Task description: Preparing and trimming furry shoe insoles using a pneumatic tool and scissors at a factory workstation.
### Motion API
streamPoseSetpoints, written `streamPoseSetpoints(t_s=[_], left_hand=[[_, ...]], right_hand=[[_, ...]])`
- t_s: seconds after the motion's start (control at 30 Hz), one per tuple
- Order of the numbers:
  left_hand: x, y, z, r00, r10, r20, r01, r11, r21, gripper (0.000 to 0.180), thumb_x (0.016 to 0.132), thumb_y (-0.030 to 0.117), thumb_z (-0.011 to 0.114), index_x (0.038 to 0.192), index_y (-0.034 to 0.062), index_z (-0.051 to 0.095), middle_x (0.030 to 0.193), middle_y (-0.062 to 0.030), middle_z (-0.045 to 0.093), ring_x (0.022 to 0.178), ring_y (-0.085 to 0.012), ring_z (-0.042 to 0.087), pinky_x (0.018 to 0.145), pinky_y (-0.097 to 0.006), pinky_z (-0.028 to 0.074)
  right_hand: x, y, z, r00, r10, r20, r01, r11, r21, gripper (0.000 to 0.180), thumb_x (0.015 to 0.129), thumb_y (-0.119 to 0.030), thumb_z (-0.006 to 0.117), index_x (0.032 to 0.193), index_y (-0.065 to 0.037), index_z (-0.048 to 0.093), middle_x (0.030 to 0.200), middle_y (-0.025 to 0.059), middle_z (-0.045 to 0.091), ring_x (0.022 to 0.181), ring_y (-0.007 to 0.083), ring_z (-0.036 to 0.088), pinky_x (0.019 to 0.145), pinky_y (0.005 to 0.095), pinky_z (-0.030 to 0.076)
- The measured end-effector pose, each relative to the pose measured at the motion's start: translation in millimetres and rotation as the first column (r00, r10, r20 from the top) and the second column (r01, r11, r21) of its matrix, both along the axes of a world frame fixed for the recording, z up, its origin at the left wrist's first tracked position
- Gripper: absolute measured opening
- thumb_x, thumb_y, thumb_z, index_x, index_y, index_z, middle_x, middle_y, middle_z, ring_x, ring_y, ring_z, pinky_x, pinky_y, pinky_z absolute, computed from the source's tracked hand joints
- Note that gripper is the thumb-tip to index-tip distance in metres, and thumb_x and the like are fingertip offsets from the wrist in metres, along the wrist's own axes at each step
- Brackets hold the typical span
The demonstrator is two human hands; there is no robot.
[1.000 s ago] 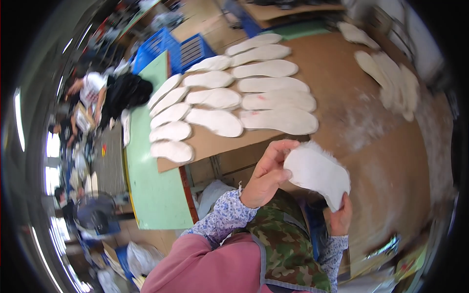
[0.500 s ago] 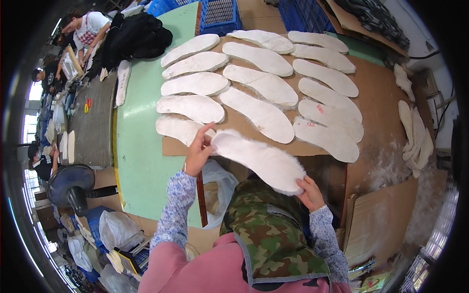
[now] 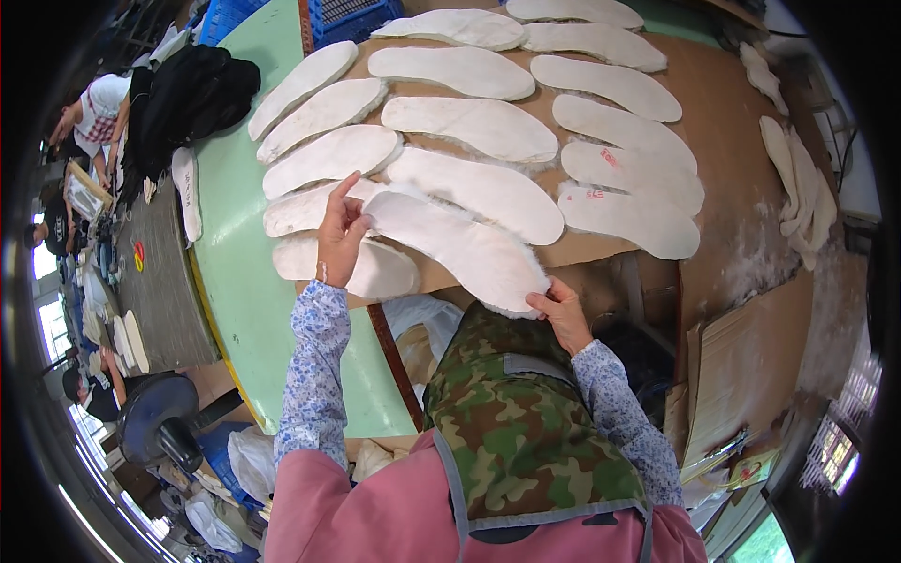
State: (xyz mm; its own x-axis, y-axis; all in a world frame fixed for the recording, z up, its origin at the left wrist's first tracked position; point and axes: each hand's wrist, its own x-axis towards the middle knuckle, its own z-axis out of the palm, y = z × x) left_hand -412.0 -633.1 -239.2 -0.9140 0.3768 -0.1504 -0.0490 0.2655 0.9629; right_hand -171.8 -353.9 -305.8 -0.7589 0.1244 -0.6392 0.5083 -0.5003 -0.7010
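Left hand (image 3: 343,235) pinches one end of white insole (image 3: 457,246), right hand (image 3: 560,314) other; neighbouring insoles (image 3: 474,192) just beyond hands could shift if fleece snags.

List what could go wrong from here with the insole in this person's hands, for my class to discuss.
The white insole, held near its ends by the left hand and right hand, could slip and fall past the near edge of the cardboard sheet.
It might also knock neighbouring insoles out of line.
Loose fluff on the brown work surface at right could cling to it.
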Motion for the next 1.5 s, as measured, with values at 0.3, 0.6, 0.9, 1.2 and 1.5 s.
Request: streamPoseSetpoints(t_s=[0.3,0.6,0.9,1.2,1.5], left_hand=[[-17.2,-7.7,-23.1,0.998,0.032,-0.06,-0.033,0.999,-0.01,0.061,0.082,-0.004,0.05,0.14,0.0117,0.041,0.089,-0.0007,0.048,0.08,-0.0101,0.048,0.077,-0.025,0.045],[-7.6,-19.6,-21.1,0.977,0.045,-0.209,-0.125,0.913,-0.388,0.058,0.082,-0.005,0.051,0.138,0.0096,0.044,0.104,-0.0076,0.054,0.076,-0.0117,0.048,0.073,-0.027,0.044],[65.3,-96.0,-40.5,0.748,0.651,-0.13,-0.658,0.753,-0.015,0.044,0.084,0.001,0.05,0.127,-0.001,0.041,0.106,-0.0083,0.048,0.077,-0.0112,0.048,0.066,-0.024,0.043],[192.4,-10.0,-65.3,0.439,-0.006,0.899,-0.647,0.692,0.321,0.036,0.09,0.007,0.052,0.125,0.0012,0.047,0.121,-0.0169,0.058,0.111,-0.0284,0.057,0.097,-0.041,0.045],[159.1,5.1,-125.0,0.538,-0.05,0.841,-0.824,0.179,0.538,0.035,0.082,-0.006,0.052,0.116,0.0032,0.056,0.117,-0.0111,0.061,0.111,-0.0266,0.056,0.099,-0.044,0.044]], right_hand=[[-18.4,-19.0,-0.1,0.999,0.024,-0.032,-0.022,0.999,0.048,0.024,0.078,-0.008,0.075,0.1,-0.004,0.064,0.077,-0.0024,0.061,0.058,0.0033,0.05,0.051,0.018,0.04],[-3.5,-11.7,-6.3,0.998,0.001,-0.067,-0.006,0.997,-0.08,0.052,0.075,-0.001,0.073,0.123,0.001,0.052,0.113,0.0083,0.059,0.093,0.0128,0.062,0.085,0.0277,0.049],[25.3,24.8,-13.6,0.914,-0.394,0.096,0.405,0.9,-0.161,0.045,0.088,-0.021,0.062,0.127,-0.004,0.049,0.116,0.006,0.058,0.102,0.0182,0.058,0.084,0.0302,0.045],[-13.3,70.3,-54.2,0.763,-0.641,-0.089,0.529,0.697,-0.484,0.027,0.083,-0.007,0.056,0.11,-0.008,0.058,0.113,0.0085,0.061,0.112,0.0253,0.054,0.096,0.0423,0.041],[-15.7,87.0,-54.3,0.862,-0.5,-0.081,0.422,0.796,-0.434,0.038,0.079,-0.001,0.054,0.117,0.002,0.053,0.119,0.0164,0.058,0.115,0.0327,0.053,0.101,0.0478,0.041]])
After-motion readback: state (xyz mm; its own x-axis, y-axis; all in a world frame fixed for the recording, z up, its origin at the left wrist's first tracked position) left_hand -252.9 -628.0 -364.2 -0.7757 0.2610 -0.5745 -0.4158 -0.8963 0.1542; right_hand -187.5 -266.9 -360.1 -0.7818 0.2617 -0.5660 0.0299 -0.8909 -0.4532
